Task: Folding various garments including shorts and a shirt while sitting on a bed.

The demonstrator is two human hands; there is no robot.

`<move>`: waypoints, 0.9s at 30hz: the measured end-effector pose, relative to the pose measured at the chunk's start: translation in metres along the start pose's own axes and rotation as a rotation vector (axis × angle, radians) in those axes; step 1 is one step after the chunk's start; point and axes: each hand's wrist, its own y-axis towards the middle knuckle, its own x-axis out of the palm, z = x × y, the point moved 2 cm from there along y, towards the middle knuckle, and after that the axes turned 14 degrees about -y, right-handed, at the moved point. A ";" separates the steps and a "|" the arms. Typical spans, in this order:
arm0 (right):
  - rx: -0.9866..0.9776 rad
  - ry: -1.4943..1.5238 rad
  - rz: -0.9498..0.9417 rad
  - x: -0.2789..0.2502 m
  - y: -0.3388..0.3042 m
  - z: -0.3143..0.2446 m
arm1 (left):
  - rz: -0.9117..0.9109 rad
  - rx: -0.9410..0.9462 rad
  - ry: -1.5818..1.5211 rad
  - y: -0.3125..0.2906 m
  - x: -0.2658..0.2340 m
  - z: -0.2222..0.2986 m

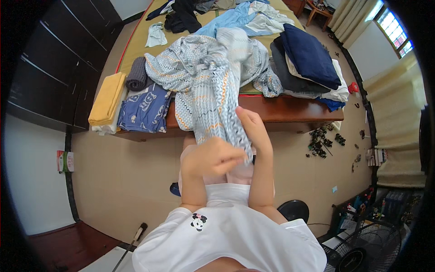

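A large grey and white zigzag-patterned cloth with orange lines stretches from the bed toward me; its kind of item I cannot make out. The far part lies crumpled on the bed, while the near part narrows into a gathered end in front of my lap. My left hand is closed at this near end, slightly blurred, its fingertips against the fabric. Along the right edge my right hand grips the cloth, thumb pointing up and the other fingers hidden behind it.
The bed has a wooden front edge. Dark folded clothes stack at right; a yellow folded towel, a rolled grey towel and blue bear-print fabric sit at left. Loose clothes lie behind. A fan stands lower right.
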 end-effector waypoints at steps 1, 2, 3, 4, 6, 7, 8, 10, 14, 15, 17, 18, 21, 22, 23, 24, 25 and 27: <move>0.003 0.002 -0.001 0.004 0.002 0.000 | -0.205 -0.037 0.003 -0.002 0.005 0.006; -0.034 -0.118 0.059 0.006 0.003 0.000 | -0.206 -0.040 0.000 -0.002 0.004 0.009; -0.072 -0.240 0.120 0.007 0.003 0.000 | -0.278 -0.040 -0.020 -0.003 0.005 0.012; -0.069 -0.239 0.121 0.008 0.004 0.001 | -0.350 -0.040 -0.040 -0.003 0.005 0.013; 0.007 -0.129 0.053 0.009 0.005 0.007 | -0.370 -0.037 -0.045 -0.006 0.003 0.012; 0.043 -0.073 0.009 0.011 0.005 0.007 | -0.378 -0.038 -0.042 -0.009 0.001 0.012; 0.043 -0.072 0.005 0.012 0.005 0.004 | -0.374 -0.041 -0.041 -0.011 0.002 0.011; 0.084 -0.472 0.071 0.012 0.005 -0.003 | -0.348 0.112 -0.099 -0.017 0.004 0.012; 0.024 -0.451 0.107 0.008 0.019 0.035 | -0.347 0.105 -0.106 -0.016 0.001 0.011; -0.125 -0.499 0.217 0.007 0.022 0.043 | -0.347 0.102 -0.108 -0.016 0.001 0.011; -0.277 -0.542 0.319 0.010 0.019 0.033 | -0.333 0.092 -0.110 -0.017 0.001 0.012; -0.102 -0.560 0.301 0.009 0.016 0.031 | -0.326 0.086 -0.111 -0.018 0.001 0.013; 0.066 -0.525 0.215 0.004 0.018 0.035 | -0.314 0.077 -0.112 -0.016 0.000 0.016; 0.062 -0.474 0.147 0.003 0.021 0.041 | -0.311 0.075 -0.113 -0.016 -0.001 0.017; 0.062 -0.474 0.149 0.002 0.023 0.046 | -0.308 0.073 -0.114 -0.015 -0.001 0.017; 0.030 -0.340 0.124 0.003 0.025 0.050 | -0.306 0.071 -0.117 -0.014 -0.001 0.018; -0.002 -0.205 0.097 0.006 0.027 0.051 | -0.301 0.069 -0.119 -0.014 -0.002 0.018; 0.036 -0.099 0.073 0.009 0.026 0.052 | -0.294 0.066 -0.126 -0.014 -0.004 0.018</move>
